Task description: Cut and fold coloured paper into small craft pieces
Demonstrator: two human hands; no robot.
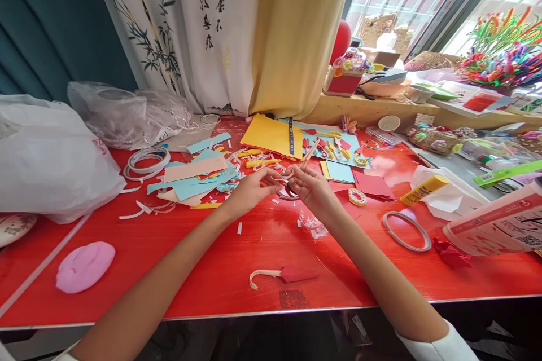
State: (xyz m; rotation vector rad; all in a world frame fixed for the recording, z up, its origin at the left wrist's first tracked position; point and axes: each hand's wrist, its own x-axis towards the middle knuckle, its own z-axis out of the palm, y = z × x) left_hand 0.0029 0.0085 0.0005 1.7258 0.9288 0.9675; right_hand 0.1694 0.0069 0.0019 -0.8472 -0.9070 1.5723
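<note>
My left hand (257,187) and my right hand (312,187) meet over the middle of the table with fingers pinched. A narrow peach paper strip (311,150) sticks up out of my right hand, and its lower part runs between both sets of fingertips. My fingers partly hide it. A small dark curved thing (289,186) shows just under the fingertips; I cannot make out what it is. Nearer to me on the tabletop lies a folded red paper piece (296,274) with a curled peach stem (263,274).
Paper scraps (192,177) and tape rolls (146,163) lie to the left, near a white plastic bag (55,152) and pink clay (85,267). Yellow sheets (269,134) are behind my hands. At right are red paper (375,185), a glue stick (424,189) and a large bottle (495,223).
</note>
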